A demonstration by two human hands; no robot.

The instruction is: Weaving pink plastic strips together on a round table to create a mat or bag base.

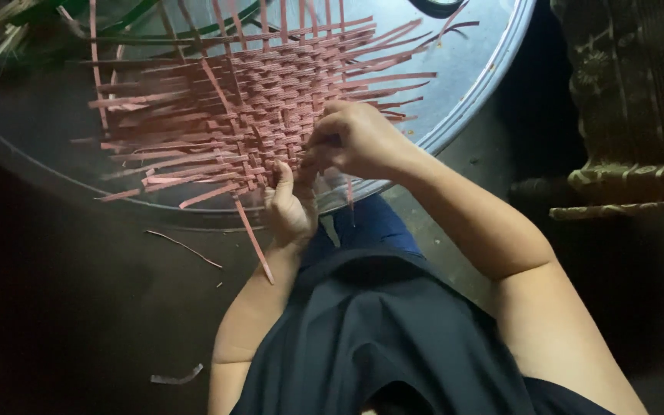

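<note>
A flat mat woven of pink plastic strips (247, 107) lies on a large round metal tray (470, 69), with loose strip ends sticking out on every side. My left hand (290, 204) grips the mat's near edge from below, thumb up on the weave. My right hand (355, 138) is bent over the same edge, fingers pinched on a pink strip end at the mat's near right corner. The two hands almost touch. The fingertips of both are partly hidden by the strips.
Green strips (32, 15) lie at the tray's far left. Cut pink scraps (186, 247) and a pale scrap (177, 378) lie on the dark floor to the left. A patterned dark cushion or cloth (632, 92) sits at right. My knees in dark clothing fill the bottom.
</note>
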